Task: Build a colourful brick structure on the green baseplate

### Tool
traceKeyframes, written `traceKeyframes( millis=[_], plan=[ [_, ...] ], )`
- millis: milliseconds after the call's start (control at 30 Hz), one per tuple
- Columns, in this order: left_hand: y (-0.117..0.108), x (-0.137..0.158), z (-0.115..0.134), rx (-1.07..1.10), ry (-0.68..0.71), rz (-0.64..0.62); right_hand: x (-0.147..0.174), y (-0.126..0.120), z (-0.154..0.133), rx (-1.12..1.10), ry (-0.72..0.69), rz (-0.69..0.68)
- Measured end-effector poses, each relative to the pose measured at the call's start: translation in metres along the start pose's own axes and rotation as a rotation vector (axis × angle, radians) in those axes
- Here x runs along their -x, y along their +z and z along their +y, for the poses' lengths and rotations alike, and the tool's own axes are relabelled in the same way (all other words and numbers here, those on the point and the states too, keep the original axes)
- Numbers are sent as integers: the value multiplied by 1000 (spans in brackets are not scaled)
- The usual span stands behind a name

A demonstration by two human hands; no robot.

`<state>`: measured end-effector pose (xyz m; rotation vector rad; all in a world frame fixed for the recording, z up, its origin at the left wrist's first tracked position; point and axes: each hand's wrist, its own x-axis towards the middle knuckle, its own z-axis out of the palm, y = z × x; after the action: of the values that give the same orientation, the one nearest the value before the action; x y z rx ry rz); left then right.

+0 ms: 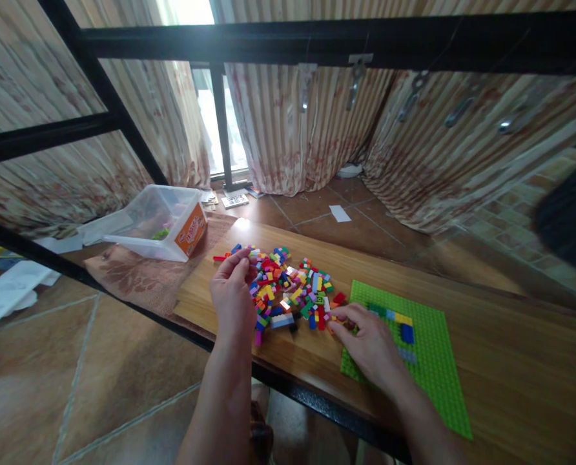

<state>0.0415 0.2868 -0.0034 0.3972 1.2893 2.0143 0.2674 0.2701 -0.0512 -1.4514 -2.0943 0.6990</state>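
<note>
Nearest the camera, showing a bare left forearm [225,403] and a bare right forearm [426,416], both over the near side of a long brown wood-grained worktop [515,361]. Holding the left hand [232,287] above the left side of a loose heap of small multicoloured plastic toy bricks [292,284], with thumb and index finger close together at the tips; cannot tell whether pinching a brick. Holding the right hand [372,339] low at the right edge of the heap, with thumb and index finger curved toward each other beside small bricks; cannot tell whether gripping one or just touching. Between the two hands, most of the heap, including a long pale-blue and white brick [282,320]. Just right of the left wrist, a magenta brick [257,338]. Partly beneath the right hand and extending to its right, a flat bright-green studded plastic baseplate [438,368], bearing a yellow brick [403,319] and a dark-blue brick [407,333]. Beyond and left of the left hand, a clear plastic tub [179,248] with an orange printed label [191,231], on a brown leaf-patterned cloth [133,274]. Far past both hands, striped beige-and-red curtains [307,135].
</note>
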Motion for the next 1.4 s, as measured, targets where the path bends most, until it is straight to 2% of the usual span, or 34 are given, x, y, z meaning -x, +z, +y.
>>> traceKeyframes(
  millis=[167,367,500,600,733,833,900,1067,1167,1267,1400],
  plan=[
    [0,-1,2,22,-12,3,-11,8,-7,25,-17,65],
    [3,-1,0,54,-48,-1,-38,15,-17,216,-136,-33],
    [5,1,0,11,-89,-34,-48,16,-15,193,-131,-53],
    [7,8,-1,-109,-121,-177,-44,10,-16,2,-82,-48],
    [13,26,-7,-354,-221,-575,-28,-5,-20,-298,32,-43],
    [19,42,-18,-421,-291,-818,-13,-14,-24,-402,21,3],
    [23,49,-25,-415,-345,-864,-5,-16,-26,-449,14,50],
    [31,65,-34,-324,-487,-816,8,-12,-24,-634,69,160],
    [34,73,-39,-261,-551,-809,12,-18,-11,-773,138,219],
    [33,74,-47,-349,-464,-771,19,-41,15,-787,209,320],
    [31,65,-52,-766,-40,-796,39,-76,54,-560,301,383]
  ],
)
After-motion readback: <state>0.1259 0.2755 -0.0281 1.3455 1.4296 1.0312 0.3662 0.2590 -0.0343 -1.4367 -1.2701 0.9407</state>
